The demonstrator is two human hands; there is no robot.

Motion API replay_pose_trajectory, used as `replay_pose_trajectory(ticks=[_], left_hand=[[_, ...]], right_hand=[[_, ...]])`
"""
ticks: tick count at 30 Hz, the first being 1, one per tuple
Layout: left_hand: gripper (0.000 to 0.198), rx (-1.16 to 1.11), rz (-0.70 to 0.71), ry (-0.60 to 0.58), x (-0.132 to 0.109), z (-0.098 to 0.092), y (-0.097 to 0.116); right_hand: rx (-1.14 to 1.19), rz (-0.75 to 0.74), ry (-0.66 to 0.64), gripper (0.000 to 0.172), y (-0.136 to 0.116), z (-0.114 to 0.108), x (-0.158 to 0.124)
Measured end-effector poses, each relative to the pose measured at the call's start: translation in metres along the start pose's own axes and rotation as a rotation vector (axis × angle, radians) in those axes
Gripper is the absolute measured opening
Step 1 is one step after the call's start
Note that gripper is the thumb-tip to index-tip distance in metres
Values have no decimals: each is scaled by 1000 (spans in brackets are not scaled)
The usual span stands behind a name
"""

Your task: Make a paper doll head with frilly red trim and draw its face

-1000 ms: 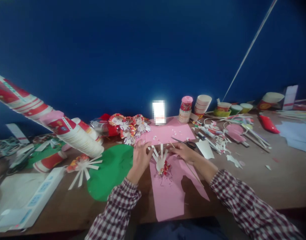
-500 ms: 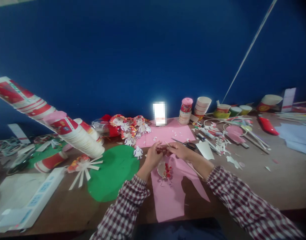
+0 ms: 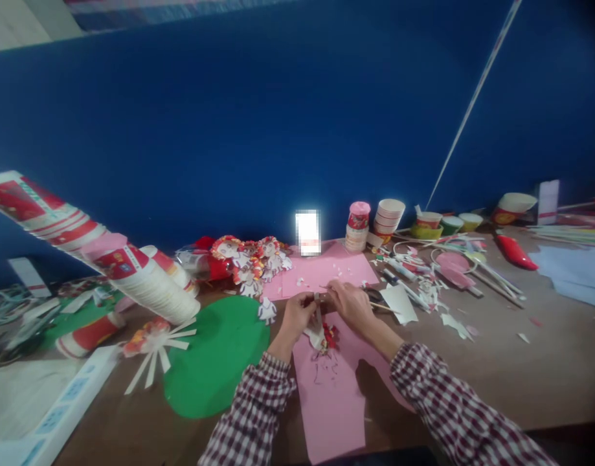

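Note:
My left hand (image 3: 297, 317) is closed, its fingertips pinching a white paper strip (image 3: 318, 303). Below the strip a cut paper cup (image 3: 316, 338) with red and yellow bits on it hangs over pink paper (image 3: 331, 414). Close by on the right, my right hand (image 3: 351, 309) has its fingers curled round a thin stick (image 3: 385, 307), whose tip seems to show past the fingertips. Part of the scissors (image 3: 377, 295) lies behind my right hand. Dark curly lines mark the pink paper below the cup piece.
A green paper disc (image 3: 214, 362) and a strip-cut cup flower (image 3: 149, 340) lie left. A tilted stack of paper cups (image 3: 156, 294) leans there. Paper figures (image 3: 251, 259) stand behind. Paper scraps (image 3: 430, 285), pens and a red pouch (image 3: 516, 251) lie right, before a blue partition (image 3: 278, 116).
A white strip now shows upright between my hands. My right hand has turned, and the stick points farther right behind it. The view has tipped slightly upward.

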State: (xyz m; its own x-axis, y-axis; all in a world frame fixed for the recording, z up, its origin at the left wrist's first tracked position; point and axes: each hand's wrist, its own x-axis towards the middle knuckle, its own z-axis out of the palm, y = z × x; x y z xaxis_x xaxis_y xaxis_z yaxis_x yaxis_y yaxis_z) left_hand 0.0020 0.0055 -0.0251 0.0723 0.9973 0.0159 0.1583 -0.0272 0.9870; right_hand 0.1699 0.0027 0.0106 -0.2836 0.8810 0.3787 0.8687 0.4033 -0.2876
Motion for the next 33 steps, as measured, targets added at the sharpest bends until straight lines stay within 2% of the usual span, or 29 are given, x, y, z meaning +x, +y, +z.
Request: replay_pose_trajectory(ticks=[2, 7, 11, 20, 27, 33], left_hand=[[23, -34, -37, -20, -2, 1, 1], [19, -57, -21, 18, -3, 2, 7], [18, -78, -43, 29, -4, 2, 9], [33, -121, -156, 23, -8, 1, 7], [25, -65, -54, 7, -7, 2, 5], [23, -53, -44, 14, -6, 2, 6]], right_hand=[[8, -80, 68, 23, 4, 4, 0], [52, -203, 176, 21, 10, 7, -2], [107, -229, 161, 20, 11, 11, -3], [174, -246, 137, 18, 12, 11, -1], [195, -244, 132, 16, 11, 13, 0], [197, -244, 128, 16, 12, 15, 0]])
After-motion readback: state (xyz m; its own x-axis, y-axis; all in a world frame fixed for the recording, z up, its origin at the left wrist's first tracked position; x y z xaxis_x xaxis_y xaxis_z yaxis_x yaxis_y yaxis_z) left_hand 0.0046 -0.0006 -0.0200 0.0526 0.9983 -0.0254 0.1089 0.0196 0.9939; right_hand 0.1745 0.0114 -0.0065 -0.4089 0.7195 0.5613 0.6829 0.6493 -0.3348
